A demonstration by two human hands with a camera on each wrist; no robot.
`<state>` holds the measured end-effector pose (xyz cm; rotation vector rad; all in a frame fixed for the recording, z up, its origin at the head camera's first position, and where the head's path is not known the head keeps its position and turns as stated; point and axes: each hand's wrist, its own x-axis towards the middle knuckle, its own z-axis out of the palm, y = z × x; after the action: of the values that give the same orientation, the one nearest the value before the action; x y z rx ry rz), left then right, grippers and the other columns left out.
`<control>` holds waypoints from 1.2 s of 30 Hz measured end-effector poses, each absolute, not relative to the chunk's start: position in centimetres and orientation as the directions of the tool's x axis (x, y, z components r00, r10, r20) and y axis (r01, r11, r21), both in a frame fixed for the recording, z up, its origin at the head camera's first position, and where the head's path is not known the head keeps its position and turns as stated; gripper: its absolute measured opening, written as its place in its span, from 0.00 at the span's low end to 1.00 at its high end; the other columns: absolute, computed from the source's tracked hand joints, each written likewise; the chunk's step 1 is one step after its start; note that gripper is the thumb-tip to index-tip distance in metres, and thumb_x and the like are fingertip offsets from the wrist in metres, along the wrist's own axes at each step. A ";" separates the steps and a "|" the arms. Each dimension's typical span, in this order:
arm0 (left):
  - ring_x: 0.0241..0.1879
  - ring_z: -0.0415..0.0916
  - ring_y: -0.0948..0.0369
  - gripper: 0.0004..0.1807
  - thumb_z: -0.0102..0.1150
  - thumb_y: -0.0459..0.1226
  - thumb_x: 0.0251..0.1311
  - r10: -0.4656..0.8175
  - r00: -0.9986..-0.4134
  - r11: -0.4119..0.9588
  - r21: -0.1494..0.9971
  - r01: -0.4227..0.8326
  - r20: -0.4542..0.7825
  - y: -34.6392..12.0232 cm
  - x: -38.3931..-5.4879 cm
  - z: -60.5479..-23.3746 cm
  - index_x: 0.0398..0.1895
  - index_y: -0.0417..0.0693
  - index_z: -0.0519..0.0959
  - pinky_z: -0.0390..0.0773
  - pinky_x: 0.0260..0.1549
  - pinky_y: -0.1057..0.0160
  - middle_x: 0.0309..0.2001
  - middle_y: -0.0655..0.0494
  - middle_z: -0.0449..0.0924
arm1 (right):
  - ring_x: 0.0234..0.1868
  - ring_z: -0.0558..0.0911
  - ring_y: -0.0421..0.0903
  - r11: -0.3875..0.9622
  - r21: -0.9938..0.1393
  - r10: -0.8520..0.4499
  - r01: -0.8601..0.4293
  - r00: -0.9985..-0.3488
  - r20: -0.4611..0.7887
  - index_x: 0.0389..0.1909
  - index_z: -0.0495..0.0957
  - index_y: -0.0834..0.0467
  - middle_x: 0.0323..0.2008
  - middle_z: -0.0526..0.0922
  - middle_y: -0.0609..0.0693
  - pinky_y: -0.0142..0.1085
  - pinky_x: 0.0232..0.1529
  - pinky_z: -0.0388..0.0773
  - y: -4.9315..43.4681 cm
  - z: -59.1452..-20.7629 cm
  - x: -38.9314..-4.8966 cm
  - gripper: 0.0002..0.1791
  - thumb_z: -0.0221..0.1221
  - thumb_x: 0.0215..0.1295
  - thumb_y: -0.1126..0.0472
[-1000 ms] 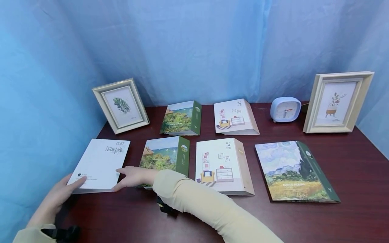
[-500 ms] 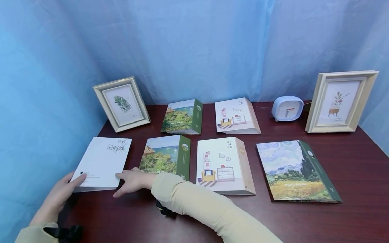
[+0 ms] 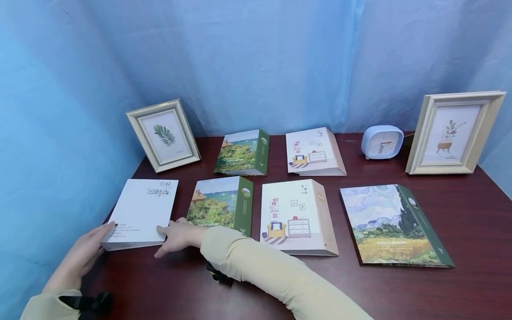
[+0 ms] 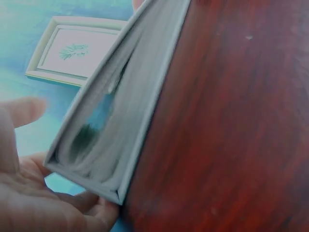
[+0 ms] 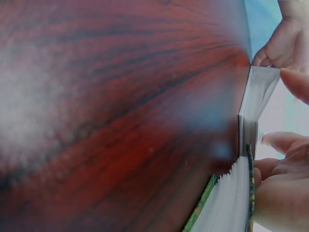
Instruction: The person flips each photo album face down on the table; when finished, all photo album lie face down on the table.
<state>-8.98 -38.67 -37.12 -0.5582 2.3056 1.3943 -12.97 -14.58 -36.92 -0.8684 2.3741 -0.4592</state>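
Note:
A white photo album (image 3: 144,211) with dark lettering lies on the table at the left, its page edges facing me. My left hand (image 3: 82,253) is at its left side. In the left wrist view the fingers (image 4: 99,212) touch the album's lower corner, while the thumb (image 4: 29,110) stands apart from the cover. At the right edge of the white album, my right hand (image 3: 182,234) has its index fingertip, with the thumb spread lower. That hand overlaps the near left corner of a green landscape photo album (image 3: 216,200). Neither hand grips anything.
Right of the green album are a white furniture-print album (image 3: 294,218) and a painting-print album (image 3: 394,226). Behind stand a leaf picture frame (image 3: 165,135), two smaller albums, a blue clock (image 3: 382,142) and a plant picture frame (image 3: 456,133). Blue curtains (image 3: 260,66) enclose the dark table (image 3: 256,289).
The white album has been straightened a little, its near edge shifting right. My left thumb has come off its cover. The whole head view has shifted slightly.

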 end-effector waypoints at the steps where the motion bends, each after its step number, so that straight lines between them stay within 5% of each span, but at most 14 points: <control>1: 0.72 0.25 0.42 0.43 0.23 0.57 0.71 -0.121 -0.854 0.396 0.764 -0.510 -0.507 -38.7 -8.9 -37.2 0.71 0.32 0.29 0.37 0.69 0.40 0.72 0.34 0.22 | 0.67 0.58 0.40 0.732 -0.492 -0.670 -0.472 -0.630 -0.392 0.72 0.53 0.36 0.72 0.55 0.39 0.28 0.59 0.61 -14.6 -36.9 -13.0 0.41 0.58 0.59 0.38; 3: 0.72 0.26 0.45 0.42 0.19 0.57 0.71 -0.101 -0.869 0.340 0.804 -0.488 -0.485 -38.8 -8.8 -37.6 0.72 0.31 0.30 0.35 0.69 0.41 0.73 0.36 0.23 | 0.66 0.59 0.40 0.732 -0.509 -0.667 -0.453 -0.633 -0.394 0.72 0.53 0.36 0.72 0.55 0.38 0.28 0.58 0.62 -14.5 -36.9 -13.1 0.41 0.59 0.59 0.39; 4: 0.73 0.35 0.51 0.41 0.19 0.57 0.71 -0.092 -0.876 0.304 0.824 -0.478 -0.474 -38.9 -8.6 -37.7 0.73 0.33 0.34 0.35 0.69 0.41 0.74 0.39 0.35 | 0.66 0.59 0.41 0.729 -0.522 -0.666 -0.442 -0.632 -0.396 0.72 0.53 0.36 0.72 0.55 0.38 0.28 0.58 0.62 -14.5 -36.8 -13.1 0.42 0.59 0.58 0.39; 6: 0.67 0.55 0.62 0.33 0.21 0.56 0.72 -0.063 -0.895 0.245 0.863 -0.442 -0.441 -39.4 -8.3 -38.1 0.74 0.50 0.47 0.50 0.70 0.50 0.68 0.50 0.60 | 0.67 0.58 0.41 0.723 -0.548 -0.667 -0.421 -0.630 -0.398 0.72 0.52 0.36 0.72 0.55 0.38 0.29 0.58 0.63 -14.3 -36.8 -13.2 0.42 0.60 0.58 0.39; 8: 0.53 0.68 0.74 0.23 0.24 0.55 0.72 -0.015 -0.916 0.180 0.900 -0.397 -0.401 -39.6 -8.1 -38.4 0.65 0.65 0.58 0.67 0.61 0.60 0.52 0.67 0.73 | 0.68 0.57 0.41 0.718 -0.570 -0.667 -0.400 -0.627 -0.401 0.72 0.51 0.35 0.72 0.54 0.37 0.30 0.59 0.63 -14.2 -36.9 -13.2 0.43 0.60 0.58 0.40; 10: 0.41 0.70 0.81 0.18 0.27 0.54 0.73 0.023 -0.928 0.134 0.921 -0.365 -0.371 -39.8 -8.0 -38.6 0.61 0.71 0.59 0.73 0.45 0.69 0.38 0.82 0.73 | 0.69 0.56 0.41 0.711 -0.587 -0.672 -0.387 -0.620 -0.406 0.72 0.51 0.35 0.72 0.53 0.38 0.30 0.60 0.62 -14.0 -36.9 -13.3 0.43 0.60 0.58 0.40; 13: 0.39 0.71 0.81 0.29 0.34 0.52 0.72 -0.003 -0.933 0.158 0.921 -0.356 -0.360 -39.3 -8.0 -38.4 0.74 0.68 0.45 0.74 0.36 0.73 0.40 0.84 0.71 | 0.66 0.57 0.41 0.698 -0.608 -0.683 -0.378 -0.607 -0.407 0.72 0.50 0.35 0.72 0.54 0.39 0.31 0.59 0.62 -14.0 -37.0 -13.2 0.43 0.60 0.58 0.41; 16: 0.39 0.66 0.82 0.41 0.40 0.54 0.70 -0.111 -0.925 0.291 0.878 -0.380 -0.363 -38.4 -8.2 -37.8 0.75 0.48 0.34 0.73 0.34 0.74 0.55 0.66 0.69 | 0.61 0.58 0.41 0.684 -0.620 -0.696 -0.384 -0.598 -0.398 0.73 0.49 0.35 0.72 0.55 0.40 0.30 0.56 0.63 -14.0 -37.0 -13.2 0.43 0.60 0.59 0.41; 19: 0.42 0.61 0.81 0.42 0.42 0.55 0.68 -0.183 -0.919 0.368 0.842 -0.394 -0.350 -37.6 -8.6 -37.1 0.75 0.47 0.38 0.73 0.34 0.75 0.71 0.44 0.48 | 0.57 0.60 0.41 0.672 -0.632 -0.700 -0.386 -0.609 -0.372 0.73 0.50 0.35 0.70 0.58 0.40 0.30 0.53 0.64 -13.9 -37.0 -13.2 0.43 0.60 0.59 0.42; 22: 0.43 0.59 0.79 0.41 0.44 0.54 0.68 -0.221 -0.915 0.365 0.841 -0.399 -0.338 -37.3 -8.7 -36.7 0.75 0.48 0.40 0.73 0.33 0.76 0.74 0.42 0.39 | 0.56 0.62 0.41 0.655 -0.651 -0.700 -0.383 -0.631 -0.334 0.71 0.56 0.37 0.68 0.63 0.38 0.29 0.53 0.64 -13.9 -37.0 -13.2 0.40 0.61 0.59 0.44; 26: 0.39 0.64 0.80 0.42 0.52 0.53 0.64 -0.297 -0.902 0.314 0.860 -0.403 -0.314 -37.9 -9.1 -37.2 0.75 0.51 0.46 0.73 0.31 0.75 0.70 0.48 0.51 | 0.60 0.64 0.40 0.636 -0.657 -0.708 -0.404 -0.645 -0.288 0.68 0.64 0.41 0.65 0.68 0.38 0.28 0.55 0.64 -13.7 -36.9 -13.3 0.34 0.61 0.60 0.45; 30: 0.35 0.72 0.80 0.41 0.63 0.51 0.56 -0.386 -0.892 0.195 0.924 -0.330 -0.237 -40.2 -10.1 -39.2 0.72 0.58 0.58 0.75 0.27 0.75 0.52 0.63 0.71 | 0.64 0.68 0.38 0.606 -0.677 -0.717 -0.419 -0.655 -0.237 0.67 0.66 0.46 0.64 0.70 0.41 0.29 0.61 0.61 -13.4 -36.8 -13.7 0.31 0.57 0.64 0.44; 33: 0.33 0.78 0.77 0.38 0.71 0.45 0.50 -0.425 -0.890 0.069 0.974 -0.215 -0.166 -41.7 -10.8 -40.5 0.66 0.60 0.68 0.79 0.25 0.74 0.40 0.75 0.74 | 0.66 0.67 0.39 0.573 -0.747 -0.701 -0.338 -0.674 -0.233 0.67 0.67 0.49 0.65 0.70 0.42 0.30 0.64 0.62 -13.0 -36.6 -14.1 0.29 0.53 0.67 0.44; 36: 0.33 0.79 0.75 0.35 0.72 0.39 0.48 -0.471 -0.871 0.000 0.987 -0.160 -0.141 -41.1 -10.6 -39.9 0.63 0.59 0.73 0.80 0.26 0.73 0.38 0.72 0.76 | 0.66 0.68 0.40 0.528 -0.822 -0.666 -0.214 -0.705 -0.244 0.66 0.68 0.50 0.65 0.70 0.44 0.31 0.61 0.67 -12.6 -36.5 -14.5 0.28 0.50 0.68 0.43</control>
<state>-10.64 -41.12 -39.93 -0.7679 2.3693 2.2758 -14.52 -12.60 -36.52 -0.7129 2.2251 -1.0927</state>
